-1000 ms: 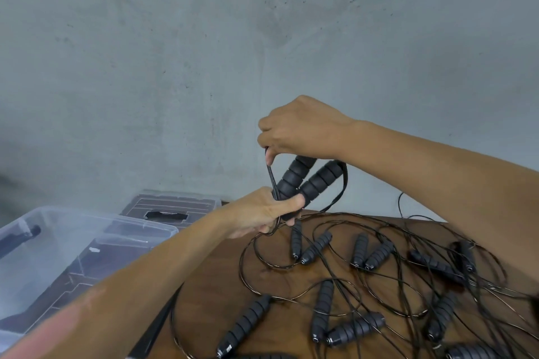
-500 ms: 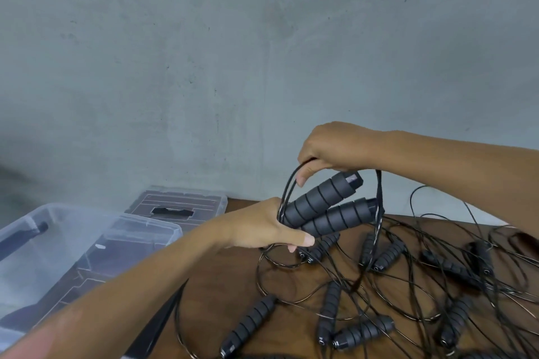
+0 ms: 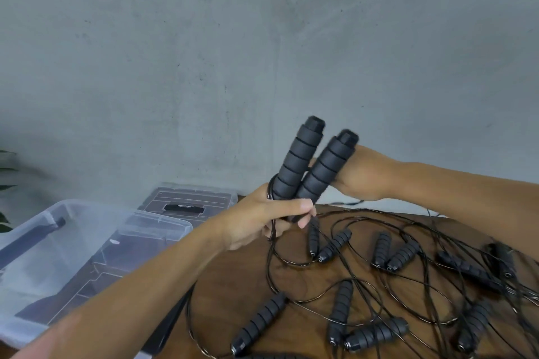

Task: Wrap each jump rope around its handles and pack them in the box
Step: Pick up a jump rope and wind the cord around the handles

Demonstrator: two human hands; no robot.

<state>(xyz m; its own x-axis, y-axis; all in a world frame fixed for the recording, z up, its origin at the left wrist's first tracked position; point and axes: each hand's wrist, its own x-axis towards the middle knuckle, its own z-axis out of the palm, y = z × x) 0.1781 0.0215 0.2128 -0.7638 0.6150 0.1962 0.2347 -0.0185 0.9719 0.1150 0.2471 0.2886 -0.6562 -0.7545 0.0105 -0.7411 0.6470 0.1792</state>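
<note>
The left hand [image 3: 262, 221] grips the lower ends of two black handles [image 3: 306, 166], fingers curled round them and the coiled rope. The right hand [image 3: 358, 178], behind them at 3 o'clock, hides its fingers. Loose ropes [image 3: 379, 285] sprawl over the surface [image 3: 227, 300]; the clear box [image 3: 73, 242] sits at 9 o'clock.

Before me, a dark brown wooden table [image 3: 233, 294] carries a tangle of thin black jump-rope cords [image 3: 408, 280], looped and crossing one another. Among the cords lie loose black ribbed handles [image 3: 338, 312], some paired, such as two [image 3: 393, 253] near the middle and two [image 3: 323, 242] just left of them; one handle [image 3: 259, 320] lies alone toward the near left edge. Whether the clear plastic box [image 3: 87, 242] at my left rests on this table, I cannot tell.
</note>
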